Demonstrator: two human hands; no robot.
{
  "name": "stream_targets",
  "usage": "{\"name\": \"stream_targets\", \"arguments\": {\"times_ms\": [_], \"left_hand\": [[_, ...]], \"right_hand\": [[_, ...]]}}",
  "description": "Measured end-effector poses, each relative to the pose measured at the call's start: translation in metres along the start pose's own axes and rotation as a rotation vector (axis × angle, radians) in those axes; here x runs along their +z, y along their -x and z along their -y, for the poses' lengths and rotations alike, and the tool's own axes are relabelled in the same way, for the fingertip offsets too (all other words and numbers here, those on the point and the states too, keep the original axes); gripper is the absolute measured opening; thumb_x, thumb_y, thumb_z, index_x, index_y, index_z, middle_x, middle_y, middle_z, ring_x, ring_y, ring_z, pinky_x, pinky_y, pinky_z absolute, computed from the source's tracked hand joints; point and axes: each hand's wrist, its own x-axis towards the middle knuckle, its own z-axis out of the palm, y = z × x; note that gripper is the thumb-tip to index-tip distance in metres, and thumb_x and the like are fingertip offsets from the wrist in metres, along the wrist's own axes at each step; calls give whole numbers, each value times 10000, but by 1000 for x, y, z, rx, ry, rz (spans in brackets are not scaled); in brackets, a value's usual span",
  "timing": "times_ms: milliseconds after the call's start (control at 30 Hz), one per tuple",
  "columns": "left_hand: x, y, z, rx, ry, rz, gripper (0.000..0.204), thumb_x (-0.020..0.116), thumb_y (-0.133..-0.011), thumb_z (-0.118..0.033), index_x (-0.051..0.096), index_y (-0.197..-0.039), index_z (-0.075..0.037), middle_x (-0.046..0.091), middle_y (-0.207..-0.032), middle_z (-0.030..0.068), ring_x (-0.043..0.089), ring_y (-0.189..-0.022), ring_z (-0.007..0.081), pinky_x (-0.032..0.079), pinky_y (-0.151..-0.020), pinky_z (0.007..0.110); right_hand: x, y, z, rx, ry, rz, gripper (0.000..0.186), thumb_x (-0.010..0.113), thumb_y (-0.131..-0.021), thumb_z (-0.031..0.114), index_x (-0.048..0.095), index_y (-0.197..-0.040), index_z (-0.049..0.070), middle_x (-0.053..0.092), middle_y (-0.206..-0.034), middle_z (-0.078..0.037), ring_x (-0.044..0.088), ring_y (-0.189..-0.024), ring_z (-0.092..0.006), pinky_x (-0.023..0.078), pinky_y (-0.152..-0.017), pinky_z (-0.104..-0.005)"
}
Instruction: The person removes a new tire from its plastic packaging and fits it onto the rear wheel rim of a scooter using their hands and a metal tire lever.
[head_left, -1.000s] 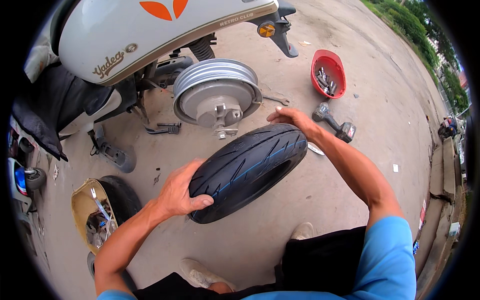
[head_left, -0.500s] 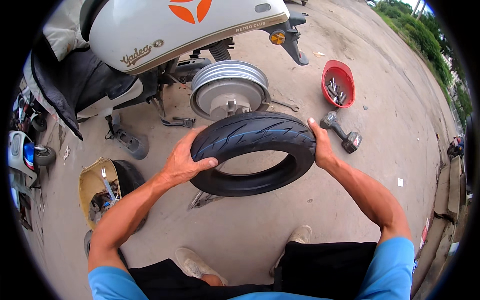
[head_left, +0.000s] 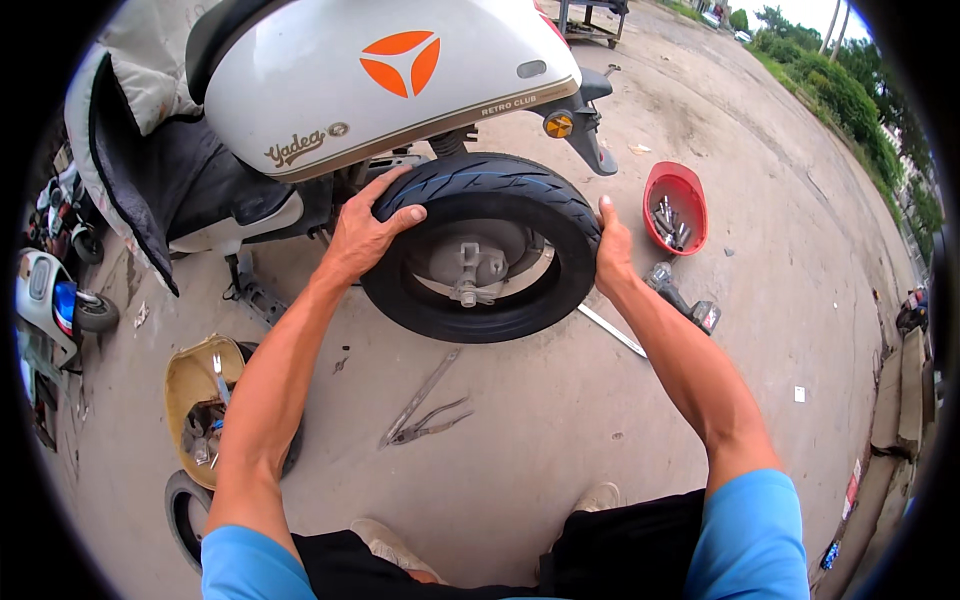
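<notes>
A black scooter tire (head_left: 480, 318) with a thin blue line round its tread is held between my two hands. My left hand (head_left: 368, 225) grips its left side, thumb over the sidewall and fingers on the tread. Against the right side, my right hand (head_left: 614, 250) presses with its thumb pointing up. Through the tire's opening shows the grey wheel hub (head_left: 475, 258) with its axle and nut. The tire stands in front of the wheel rim of a white scooter (head_left: 320, 85) and hides most of it; whether it is seated on the rim I cannot tell.
Pliers (head_left: 430, 425) and a flat metal bar (head_left: 420, 395) lie on the ground near my feet. To the right are a red helmet (head_left: 655, 195) containing sockets and a cordless impact wrench (head_left: 690, 305). A yellowish tool container (head_left: 180, 390) and another tire (head_left: 180, 515) sit at left.
Both hands have pushed the tire forward and slightly left, from in front of the bare wheel rim to over it. My view has shifted, showing more of the scooter.
</notes>
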Motion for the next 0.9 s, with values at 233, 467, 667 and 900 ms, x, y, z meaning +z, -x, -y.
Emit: {"name": "stream_targets", "arguments": {"times_ms": [233,467,667,900], "left_hand": [[1,-3,16,106,-183,-109,832,803,-734,-592,591,-1336,-59,652,-1259,188,624,-1181,314,463,-1021,398],[1,-10,23,64,-114,-48,797,803,-756,-575,592,-1304,-35,660,-1186,148,622,-1090,248,464,-995,357],[-5,-6,39,77,-76,-109,816,765,-766,-623,596,-1309,-37,674,-1189,197,652,-1093,318,484,-980,390],[-6,-2,57,78,-90,-164,836,683,-811,-680,583,-1326,-28,667,-1202,200,639,-1120,318,462,-990,380]], "right_hand": [[25,3,-9,65,-155,-63,522,537,-985,501,664,-952,-5,690,-871,-101,658,-750,-199,550,-723,-344],[22,4,-2,72,-235,-85,463,567,-971,489,624,-866,41,646,-790,-80,635,-705,-195,544,-688,-350],[34,4,12,70,-155,-104,491,567,-970,473,630,-856,0,662,-812,-104,629,-697,-201,538,-664,-355],[39,-3,21,46,11,-134,540,592,-945,507,647,-869,-25,667,-830,-122,634,-705,-207,533,-665,-359]]}}
